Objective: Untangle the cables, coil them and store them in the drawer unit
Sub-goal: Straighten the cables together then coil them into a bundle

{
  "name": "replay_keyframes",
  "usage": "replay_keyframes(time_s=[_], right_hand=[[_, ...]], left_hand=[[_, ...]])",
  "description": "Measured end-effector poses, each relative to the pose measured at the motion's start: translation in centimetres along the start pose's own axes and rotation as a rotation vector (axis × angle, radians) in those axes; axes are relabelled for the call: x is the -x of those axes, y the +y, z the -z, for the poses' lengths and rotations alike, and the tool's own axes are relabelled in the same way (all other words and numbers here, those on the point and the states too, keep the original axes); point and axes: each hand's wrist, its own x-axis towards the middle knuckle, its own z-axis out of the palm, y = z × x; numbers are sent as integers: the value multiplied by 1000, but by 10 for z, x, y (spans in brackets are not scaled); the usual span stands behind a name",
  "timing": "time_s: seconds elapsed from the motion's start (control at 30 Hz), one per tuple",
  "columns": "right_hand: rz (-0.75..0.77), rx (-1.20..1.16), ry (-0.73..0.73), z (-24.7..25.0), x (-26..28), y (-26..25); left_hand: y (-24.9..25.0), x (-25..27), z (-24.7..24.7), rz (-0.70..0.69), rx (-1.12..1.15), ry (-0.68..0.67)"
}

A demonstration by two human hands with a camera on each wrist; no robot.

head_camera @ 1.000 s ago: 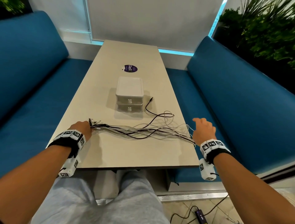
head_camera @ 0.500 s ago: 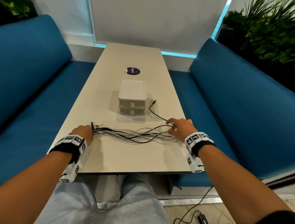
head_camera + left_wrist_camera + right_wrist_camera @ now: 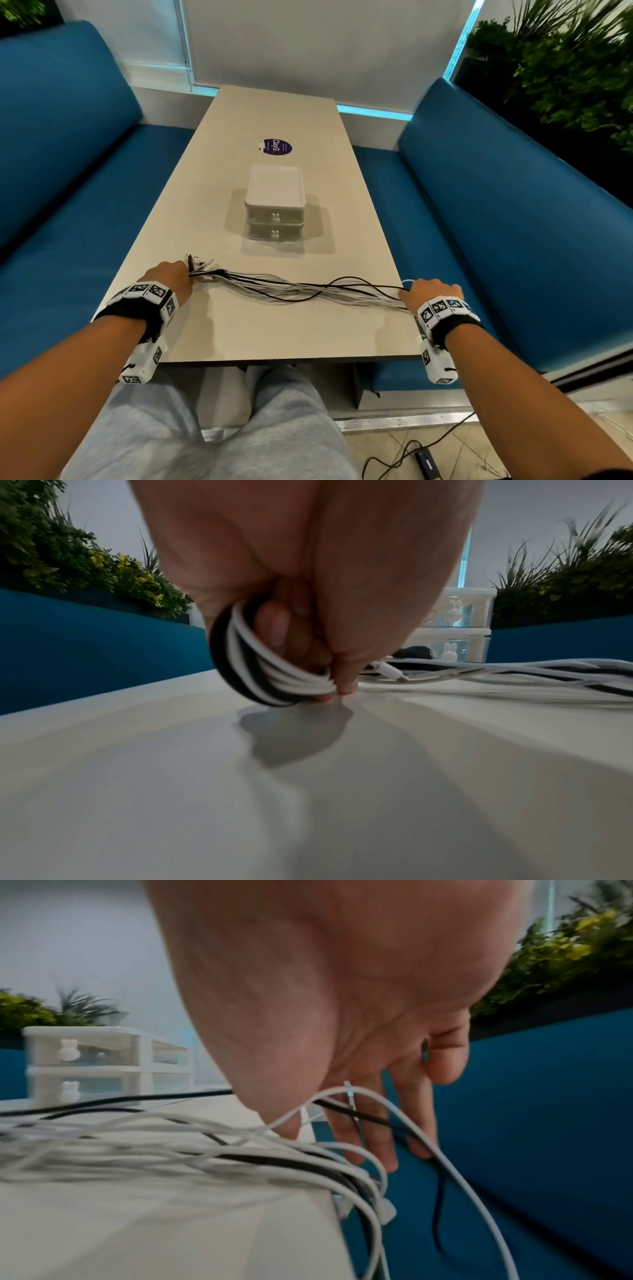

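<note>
**Cables stretched across the table, both ends in hand**

We've got the cables (image 3: 308,291) laid out in a long loose bundle across the near part of the table (image 3: 274,335), white and black strands running side by side, with the drawer unit (image 3: 274,205) standing beyond them, both drawers closed. Our left hand (image 3: 171,279) is curled round the plug end, and the left wrist view shows several strands wrapped through the fingers (image 3: 339,674) and pinned down against the tabletop. Our right hand (image 3: 433,291) sits at the table's right edge with its fingers (image 3: 369,1139) hanging fairly straight among the strands, a black and a white one crossing them; we can't tell whether any is truly pinched. The far ends spill over the edge.

These look light, limp and slick, so we judge they will sag and slide wherever they aren't held. Best taken near the plugs, one cable at a time.

Against half a second ago, the right hand has gone from mid-table out to the right edge, the bundle is drawn longer and straighter, and the black loop near the drawer unit is gone.
</note>
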Motion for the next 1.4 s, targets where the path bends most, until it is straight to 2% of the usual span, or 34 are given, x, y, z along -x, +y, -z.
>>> replay_keyframes(time_s=[0.07, 0.13, 0.23, 0.37, 0.5, 0.57, 0.67, 0.8, 0.87, 1.07, 1.2, 1.33, 1.4], right_hand=[[-15, -84, -97, -5, -3, 9], [50, -240, -154, -11, -1, 18], [153, -437, -146, -17, 5, 29], [253, -652, -284, -25, 5, 40], [250, -737, -435, -30, 1, 59], [245, -671, -470, -30, 0, 66], [255, -534, -328, -32, -1, 69], [229, -497, -94, -39, -6, 66], [197, -438, -29, -39, -6, 63], [45, -438, 4, -39, -8, 52], [22, -371, 54, -37, -5, 59], [20, -206, 82, -40, -4, 62], [20, -220, 94, -43, -3, 59]], left_hand=[[0, 0, 1, -3, 1, -4], [1, 0, 1, -12, -10, -11], [0, -1, -1, -14, -7, -10], [-1, -1, -1, -14, 0, 4], [0, -1, -1, -8, 4, 1], [1, -1, 0, -5, 1, 0], [2, 1, 1, -6, -3, -2], [5, 4, 4, -22, -13, -2], [6, 5, 4, -21, -17, 0], [5, 4, 2, -11, -25, -2], [3, 0, 0, -5, 3, 3], [2, -1, -1, -6, 3, 1], [2, 0, 0, -5, -2, 3]])
